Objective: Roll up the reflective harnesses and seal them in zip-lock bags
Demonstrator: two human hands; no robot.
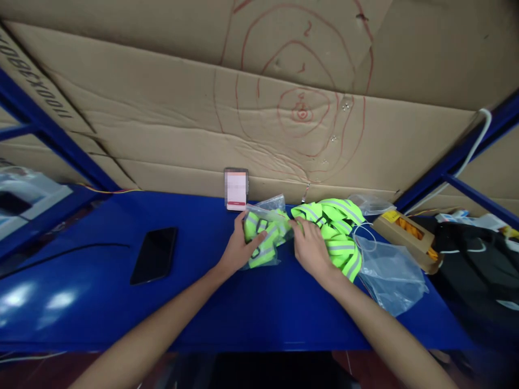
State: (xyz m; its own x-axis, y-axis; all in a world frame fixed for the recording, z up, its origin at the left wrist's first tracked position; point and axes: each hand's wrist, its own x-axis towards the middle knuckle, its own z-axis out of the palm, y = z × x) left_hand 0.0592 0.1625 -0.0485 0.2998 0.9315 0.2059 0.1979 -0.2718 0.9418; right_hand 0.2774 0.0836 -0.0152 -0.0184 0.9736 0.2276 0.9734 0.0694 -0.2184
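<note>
A clear plastic bag (271,204) holds a folded neon-green reflective strap (265,254) with grey stripes and dark buckles. My left hand (239,246) grips the bag's left side, thumb across its front. At the bag's right edge, my right hand (310,243) has its fingers bent and pinched together; what lies between the fingertips is partly hidden. Just beyond and right of that hand lies a loose pile of similar neon-green reflective straps (344,248).
Clear plastic bags (395,275) lie right of the pile, beside a cardboard box (407,237) with orange contents. A black phone (154,255) rests on the blue table (101,313). Another phone (236,189) leans against the cardboard wall (162,119). A black cable (73,250) runs in from the left.
</note>
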